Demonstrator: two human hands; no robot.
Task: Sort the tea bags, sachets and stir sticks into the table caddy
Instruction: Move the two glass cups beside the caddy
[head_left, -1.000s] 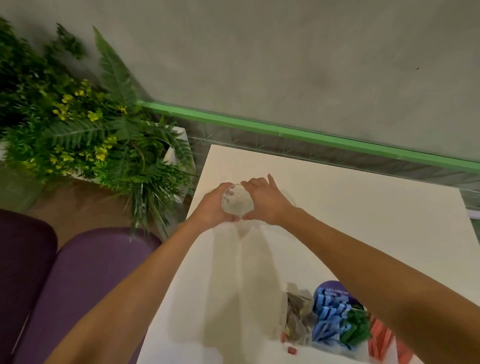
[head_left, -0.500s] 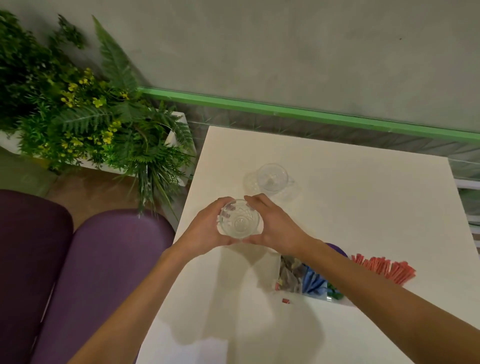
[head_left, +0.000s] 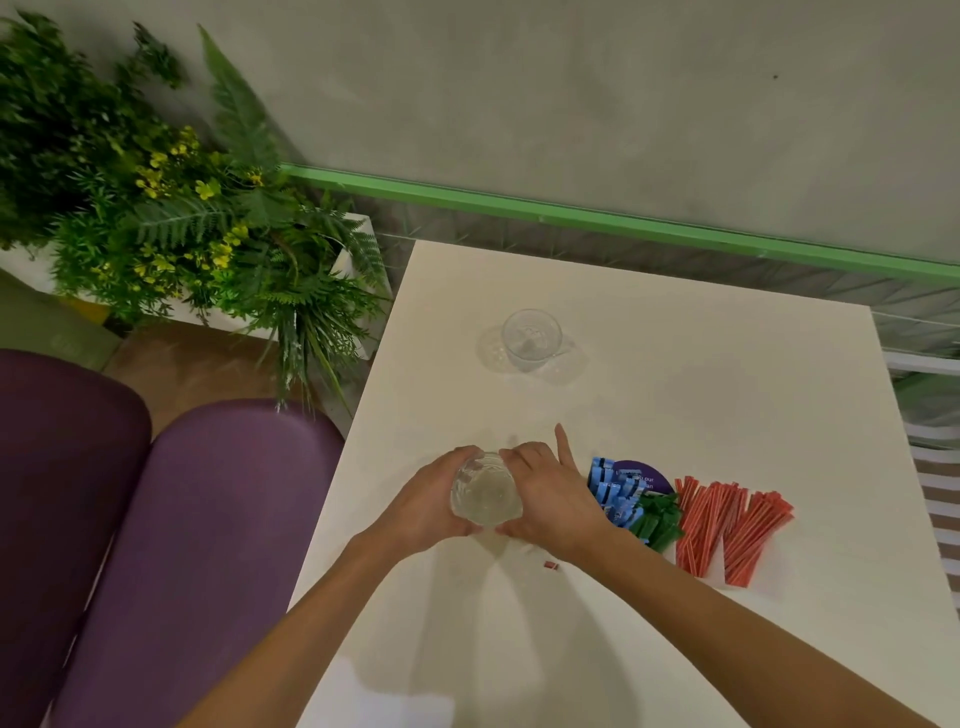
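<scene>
Cupping a clear glass (head_left: 485, 493) over the table (head_left: 675, 374): left hand (head_left: 426, 504) and right hand (head_left: 550, 499) both curl round its sides, right index finger sticking out. It looks rigid, smooth, breakable and probably slippery, so grip mid-wall, not the rim. A second glass (head_left: 532, 340) stands beyond the hands. Blue sachets (head_left: 613, 491), green sachets (head_left: 657, 525) and red stir sticks (head_left: 727, 525) lie just right of the right hand. All look light, so pinch them in bundles.

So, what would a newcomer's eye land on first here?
Probably the middle of the white table, near its front edge, where the left hand and right hand cup a clear glass between them. Next, the bright fan of red stir sticks to its right, beside blue sachets and green sachets. A leafy plant fills the far left corner.
</scene>
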